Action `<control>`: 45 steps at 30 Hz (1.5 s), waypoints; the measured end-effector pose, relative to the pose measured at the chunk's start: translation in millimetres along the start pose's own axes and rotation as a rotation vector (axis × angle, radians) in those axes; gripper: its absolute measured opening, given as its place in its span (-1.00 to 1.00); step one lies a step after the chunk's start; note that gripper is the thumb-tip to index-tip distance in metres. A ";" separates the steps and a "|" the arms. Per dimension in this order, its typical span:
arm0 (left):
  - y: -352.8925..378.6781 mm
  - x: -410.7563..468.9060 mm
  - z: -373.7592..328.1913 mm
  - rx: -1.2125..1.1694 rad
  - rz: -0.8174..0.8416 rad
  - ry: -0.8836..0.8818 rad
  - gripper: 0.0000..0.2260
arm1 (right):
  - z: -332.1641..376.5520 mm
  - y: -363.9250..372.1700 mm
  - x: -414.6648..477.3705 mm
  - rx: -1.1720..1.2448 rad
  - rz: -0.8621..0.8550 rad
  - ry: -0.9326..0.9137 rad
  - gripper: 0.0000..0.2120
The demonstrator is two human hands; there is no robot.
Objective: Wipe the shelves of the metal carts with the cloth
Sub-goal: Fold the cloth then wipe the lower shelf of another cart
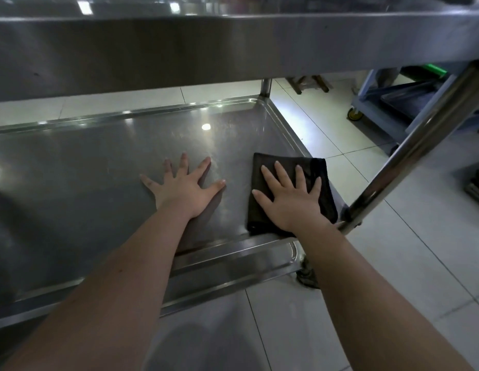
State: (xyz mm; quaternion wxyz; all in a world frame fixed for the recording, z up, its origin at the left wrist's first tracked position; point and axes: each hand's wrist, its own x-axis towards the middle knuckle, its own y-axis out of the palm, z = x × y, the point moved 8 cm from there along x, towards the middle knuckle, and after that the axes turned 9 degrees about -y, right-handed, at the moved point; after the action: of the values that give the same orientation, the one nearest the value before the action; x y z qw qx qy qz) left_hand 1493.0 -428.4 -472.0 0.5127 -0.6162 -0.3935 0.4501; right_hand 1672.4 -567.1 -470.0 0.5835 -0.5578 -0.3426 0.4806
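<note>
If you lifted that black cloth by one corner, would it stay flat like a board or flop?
Probably flop: the cloth lies folded in soft layers under the flat right hand, so it looks limp and light. Pushed, it would likely glide, since the lower shelf is smooth, shiny metal.

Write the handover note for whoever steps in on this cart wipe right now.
Left hand: open, fingers spread, flat on the bare lower stainless-steel cart shelf.
Right hand: open, pressing flat on the dark folded cloth.
The cloth lies at the shelf's near right corner, beside the slanted steel post.
Done: the picture does not show how much of this shelf is wiped.
Left: probably sweep the cloth leftward and out to the far rim. The upper steel shelf may need checking too.
</note>
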 end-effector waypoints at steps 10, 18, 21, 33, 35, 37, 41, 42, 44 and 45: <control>-0.8 -0.8 0.0 -0.001 -0.001 0.003 -0.28 | -4.6 5.1 -37.9 0.025 -0.013 0.126 -0.36; -2.2 -2.4 0.7 -0.001 -0.001 0.026 -0.36 | 74.1 12.9 -33.6 0.035 -0.014 -0.080 -0.37; -2.9 -3.0 -0.1 -0.006 -0.005 0.026 -0.34 | 11.7 2.6 -25.2 0.058 0.004 0.000 -0.37; -2.4 -1.0 -2.0 -0.006 -0.001 0.002 -0.55 | 64.5 9.2 -15.4 0.015 -0.006 -0.048 -0.36; -3.5 -2.9 -1.2 -0.031 0.007 0.035 -0.57 | 64.5 9.1 -13.6 0.023 0.005 -0.051 -0.35; -5.4 -4.5 2.8 -0.056 0.014 0.122 -0.58 | 60.9 9.8 -12.9 0.031 0.010 -0.044 -0.35; -4.7 -3.4 57.9 0.019 0.045 0.207 -0.55 | 64.6 11.7 -15.9 0.034 0.016 -0.047 -0.36; -4.9 0.1 80.7 0.018 0.026 0.153 -0.55 | 64.9 12.2 -16.4 0.035 0.018 -0.042 -0.36; -5.4 3.3 112.9 0.007 -0.027 0.065 -0.55 | 66.1 13.0 -13.8 0.025 0.021 -0.038 -0.36; -4.7 3.0 118.0 0.013 -0.048 0.052 -0.55 | 68.6 12.7 -8.6 0.017 0.022 -0.042 -0.36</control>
State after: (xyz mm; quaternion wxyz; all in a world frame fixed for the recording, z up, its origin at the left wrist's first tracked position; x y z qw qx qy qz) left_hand 1380.7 -392.0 -476.0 0.5376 -0.6144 -0.3919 0.4241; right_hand 1603.4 -554.3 -471.5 0.5757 -0.5461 -0.3447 0.5015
